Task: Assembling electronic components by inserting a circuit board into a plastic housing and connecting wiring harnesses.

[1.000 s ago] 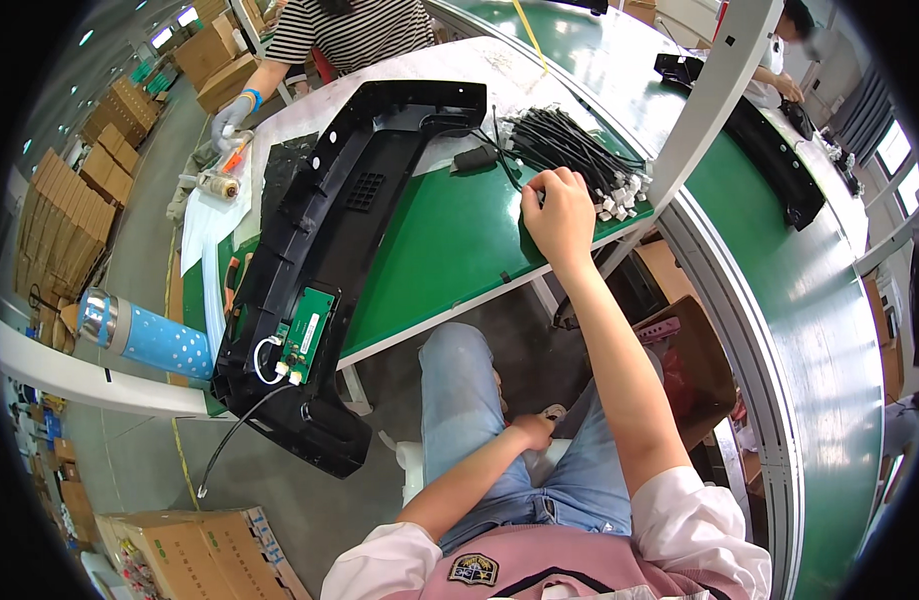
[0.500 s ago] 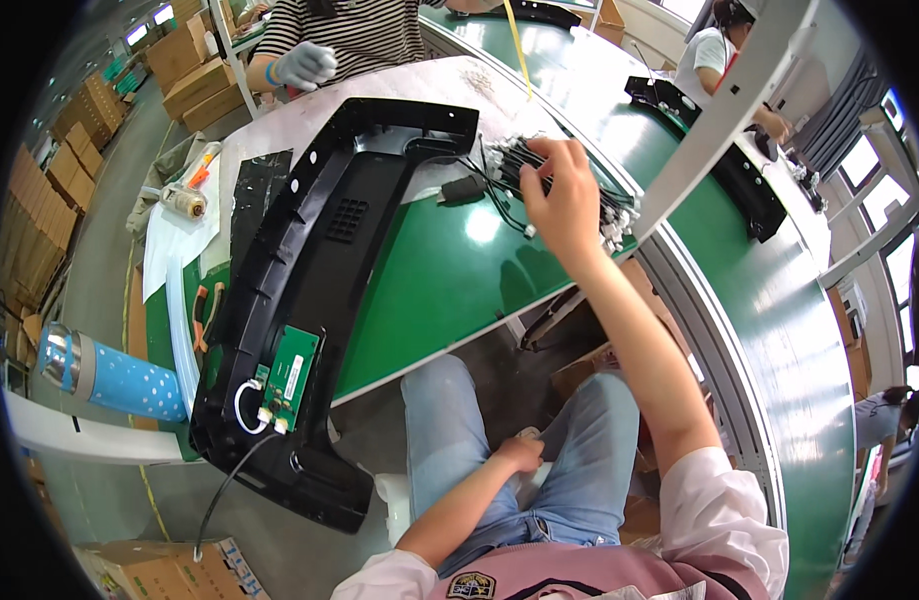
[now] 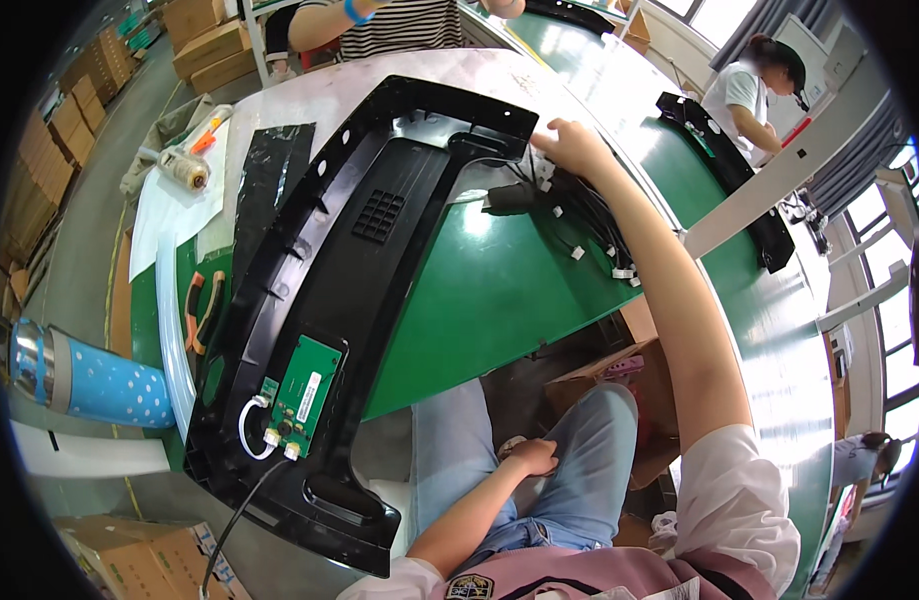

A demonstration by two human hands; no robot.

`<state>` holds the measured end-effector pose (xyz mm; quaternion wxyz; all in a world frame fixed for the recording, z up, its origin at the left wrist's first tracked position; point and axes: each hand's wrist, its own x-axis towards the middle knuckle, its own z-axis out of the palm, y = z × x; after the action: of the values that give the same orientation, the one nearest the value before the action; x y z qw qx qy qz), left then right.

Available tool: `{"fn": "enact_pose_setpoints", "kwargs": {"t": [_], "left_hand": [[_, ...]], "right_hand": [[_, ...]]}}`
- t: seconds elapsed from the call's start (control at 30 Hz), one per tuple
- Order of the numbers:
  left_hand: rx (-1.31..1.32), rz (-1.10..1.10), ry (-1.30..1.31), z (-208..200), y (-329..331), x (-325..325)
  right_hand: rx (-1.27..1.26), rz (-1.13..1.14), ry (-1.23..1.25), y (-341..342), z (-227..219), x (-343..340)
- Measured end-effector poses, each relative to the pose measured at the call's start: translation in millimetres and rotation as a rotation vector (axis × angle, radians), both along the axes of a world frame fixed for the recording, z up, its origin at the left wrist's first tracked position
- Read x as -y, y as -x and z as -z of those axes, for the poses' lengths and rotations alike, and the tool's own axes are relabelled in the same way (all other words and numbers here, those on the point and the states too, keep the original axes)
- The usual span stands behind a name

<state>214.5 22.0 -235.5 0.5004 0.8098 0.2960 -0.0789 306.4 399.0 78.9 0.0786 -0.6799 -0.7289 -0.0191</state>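
My right hand (image 3: pixel 576 148) is at the far end of a bundle of black cables (image 3: pixel 597 215) with white connectors. Its fingers are bent around that end, partly hidden, beside the corner of a long black plastic housing (image 3: pixel 379 290). In the housing sits a green circuit board (image 3: pixel 309 395) with a white looped wire (image 3: pixel 245 425) and a black cable (image 3: pixel 241 510) plugged in, the latter hanging over the near edge. A dark wrapped piece (image 3: pixel 511 200) lies by the bundle. My left hand (image 3: pixel 534 457) rests in my lap, fingers curled; something whitish shows beside it.
Left of the housing lie pliers (image 3: pixel 201 312), clear tubing (image 3: pixel 171 330), a glue gun (image 3: pixel 187 168), a black sheet (image 3: pixel 271 190) and a blue dotted bottle (image 3: pixel 104 380). A metal post (image 3: pixel 754 200) rises at right. Co-workers sit across and at far right; boxes (image 3: pixel 149 555) stand below.
My right hand has moved away from me to the far end of the cables, which now look more spread out. The view has shifted; the person opposite has raised an arm. My left hand stays put.
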Motion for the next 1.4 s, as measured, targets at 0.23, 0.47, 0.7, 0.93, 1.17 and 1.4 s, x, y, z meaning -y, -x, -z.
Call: {"fn": "enact_pose_setpoints", "kwargs": {"t": [0.23,0.47,0.7,0.93,1.17,1.4], "left_hand": [[-0.039,-0.066,0.021,-8,4,9],[-0.137,0.018,-0.019,12,7,21],[-0.066,0.022,-0.099,34,6,19],[0.006,-0.031,-0.042,13,9,14],[-0.003,0.017,-0.137,29,14,19],[-0.058,0.013,-0.064,19,12,18]], "right_hand": [[0.373,-0.103,-0.34,5,52,25],[0.167,-0.065,-0.402,10,40,53],[0.32,-0.128,-0.523,10,63,21],[0.037,-0.001,-0.506,12,42,47],[-0.033,-0.001,-0.478,21,43,49],[-0.041,0.006,-0.48,20,44,48]]}}
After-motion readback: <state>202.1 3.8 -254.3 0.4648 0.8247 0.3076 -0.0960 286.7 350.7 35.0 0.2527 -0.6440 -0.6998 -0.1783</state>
